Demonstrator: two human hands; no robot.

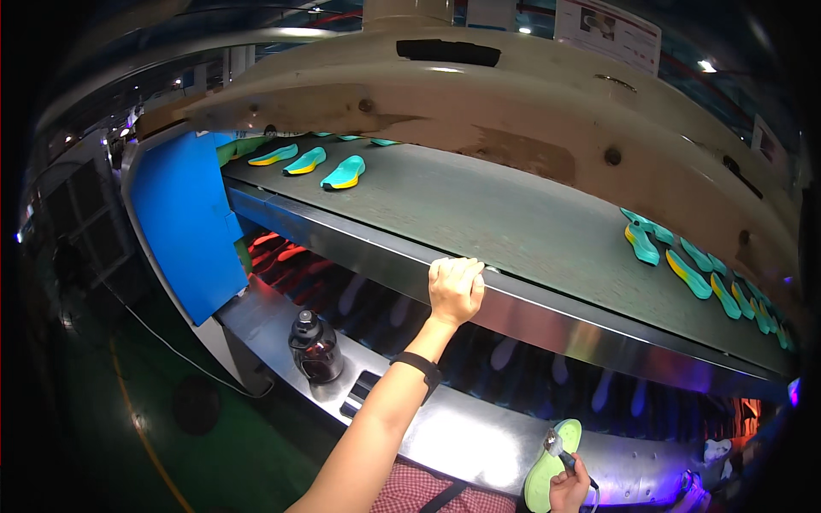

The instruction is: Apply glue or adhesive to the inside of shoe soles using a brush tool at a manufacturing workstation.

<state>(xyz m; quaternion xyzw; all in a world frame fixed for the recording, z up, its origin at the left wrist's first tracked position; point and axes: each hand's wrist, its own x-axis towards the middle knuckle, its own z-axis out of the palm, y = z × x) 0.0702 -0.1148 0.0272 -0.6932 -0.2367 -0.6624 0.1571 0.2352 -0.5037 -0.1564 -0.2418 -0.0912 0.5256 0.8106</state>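
My left hand (456,292) has its fingers bent over the front metal rail (547,301) of a conveyor, gripping that edge. A black band circles the left wrist. Low on the right, my right hand (570,492) is closed round a small dark-handled tool (560,451) with a metal head and a thin cord or tube by it. The tool's head overlaps a light green shoe sole (540,480); whether the fingers also touch the sole is hidden. Teal and yellow shoe soles (345,173) lie on the grey belt (479,205), with more soles (687,274) at the right.
A beige hood (513,111) overhangs the belt. Below the rail, soles hang or lie in a dark lower level, lit red at its left. A dark bottle (315,349) and flat black object (363,392) stand on the metal shelf (466,440). A blue panel (184,227) closes the left.
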